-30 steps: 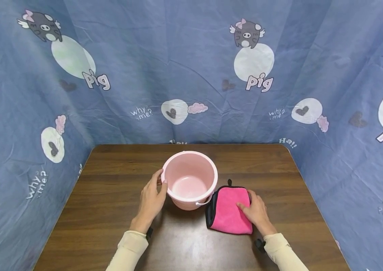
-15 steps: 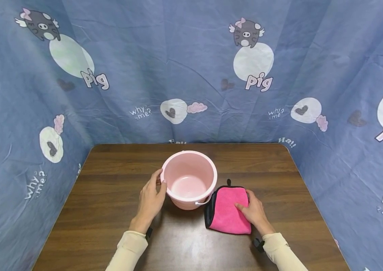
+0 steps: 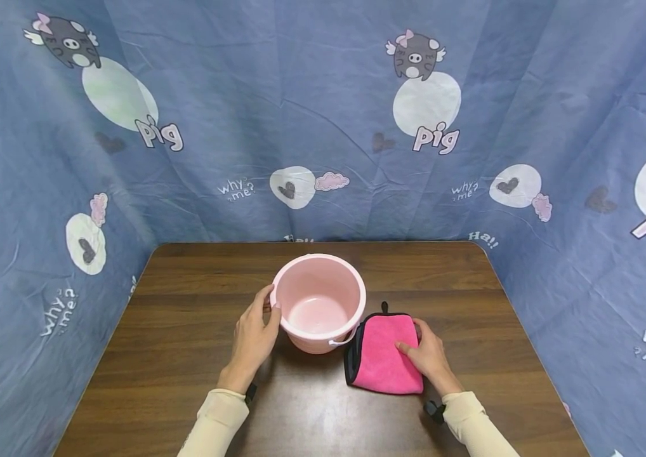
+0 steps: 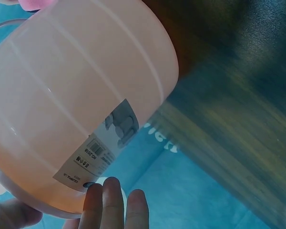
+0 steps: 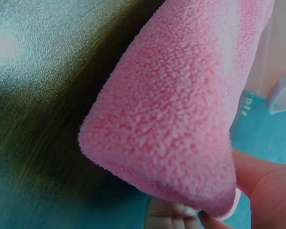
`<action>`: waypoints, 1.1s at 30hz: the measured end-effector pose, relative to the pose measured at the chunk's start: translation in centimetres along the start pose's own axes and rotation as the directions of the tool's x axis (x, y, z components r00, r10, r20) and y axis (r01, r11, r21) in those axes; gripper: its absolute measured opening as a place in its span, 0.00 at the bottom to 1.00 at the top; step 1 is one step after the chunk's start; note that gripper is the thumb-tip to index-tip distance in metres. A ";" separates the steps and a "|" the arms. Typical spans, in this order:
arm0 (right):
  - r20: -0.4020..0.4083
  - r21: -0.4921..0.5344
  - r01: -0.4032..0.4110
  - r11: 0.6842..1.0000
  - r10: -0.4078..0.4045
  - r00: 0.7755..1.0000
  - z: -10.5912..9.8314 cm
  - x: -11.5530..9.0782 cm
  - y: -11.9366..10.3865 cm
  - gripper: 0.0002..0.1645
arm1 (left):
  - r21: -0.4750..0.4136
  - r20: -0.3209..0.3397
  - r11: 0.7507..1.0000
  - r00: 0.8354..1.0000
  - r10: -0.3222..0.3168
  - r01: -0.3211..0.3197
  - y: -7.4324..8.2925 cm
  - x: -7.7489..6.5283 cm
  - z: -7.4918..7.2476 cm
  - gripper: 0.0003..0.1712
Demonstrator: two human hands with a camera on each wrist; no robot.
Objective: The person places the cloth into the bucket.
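Hardly anything differs from a second ago: the left hand [image 3: 253,336] still holds the pink bucket [image 3: 318,285] at its near rim, and the right hand [image 3: 431,358] still pinches the edge of the pink cloth [image 3: 388,355], so the work seems paused with both grips settled. The cloth lies between the right hand and the bucket; the bucket stands on the bench [image 3: 323,412], just right of the left hand. Counted: one bucket, one cloth, two hands.
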State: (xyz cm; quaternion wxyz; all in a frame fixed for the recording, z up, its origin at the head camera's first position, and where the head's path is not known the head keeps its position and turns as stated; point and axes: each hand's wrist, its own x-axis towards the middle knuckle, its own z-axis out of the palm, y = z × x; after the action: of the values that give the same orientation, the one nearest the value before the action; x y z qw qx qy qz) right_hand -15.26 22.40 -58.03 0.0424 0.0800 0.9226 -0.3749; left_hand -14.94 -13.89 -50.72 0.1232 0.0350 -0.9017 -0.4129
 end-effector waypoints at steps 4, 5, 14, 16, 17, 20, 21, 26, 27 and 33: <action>-0.006 0.007 0.014 1.000 -0.014 1.000 0.0 0.0 -0.1 0.42 | -0.006 0.012 1.000 1.000 -0.016 0.016 0.1 0.0 -0.1 0.27; -0.009 0.009 0.017 1.000 -0.017 1.000 0.0 0.0 -0.2 0.42 | -0.007 0.013 1.000 1.000 -0.018 0.018 0.1 0.0 -0.1 0.27; -0.036 0.028 0.061 0.998 -0.060 0.998 0.0 0.0 -0.9 0.40 | -0.007 0.012 1.000 1.000 -0.009 0.009 0.1 -0.1 0.1 0.28; -0.043 0.019 0.083 0.996 -0.082 0.996 -0.1 0.0 -1.1 0.40 | -0.009 0.014 1.000 1.000 -0.009 0.009 0.1 -0.1 0.1 0.28; -0.044 0.019 0.089 0.996 -0.088 0.995 -0.1 0.1 -1.3 0.40 | -0.010 0.013 1.000 1.000 -0.008 0.008 0.1 -0.1 0.1 0.28; -0.046 0.019 0.104 0.994 -0.103 0.994 -0.3 0.1 -1.6 0.39 | -0.009 0.009 1.000 1.000 -0.005 0.006 0.1 -0.1 0.1 0.28; -0.045 0.023 0.102 0.995 -0.101 0.994 -0.4 0.1 -1.7 0.39 | -0.009 0.010 1.000 1.000 -0.004 0.004 0.1 -0.1 0.1 0.28; -0.066 0.032 0.122 0.992 -0.120 0.991 -0.6 0.2 -2.4 0.36 | -0.011 0.017 1.000 1.000 -0.001 0.001 0.1 0.0 0.1 0.28; -0.074 0.032 0.126 0.991 -0.124 0.990 -0.7 0.3 -2.5 0.36 | -0.011 0.019 1.000 1.000 -0.002 0.003 0.1 0.0 0.1 0.28; -0.110 0.021 0.167 0.986 -0.164 0.980 -1.0 0.5 -3.1 0.33 | 0.006 0.008 1.000 1.000 -0.011 0.011 0.0 0.0 0.2 0.28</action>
State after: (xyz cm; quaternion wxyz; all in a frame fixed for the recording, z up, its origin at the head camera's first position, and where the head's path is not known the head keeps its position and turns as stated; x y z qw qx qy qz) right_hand -16.33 20.96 -55.26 -0.0403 0.0237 0.9213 -0.3859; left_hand -14.98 -13.72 -50.83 0.1174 0.0387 -0.9032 -0.4111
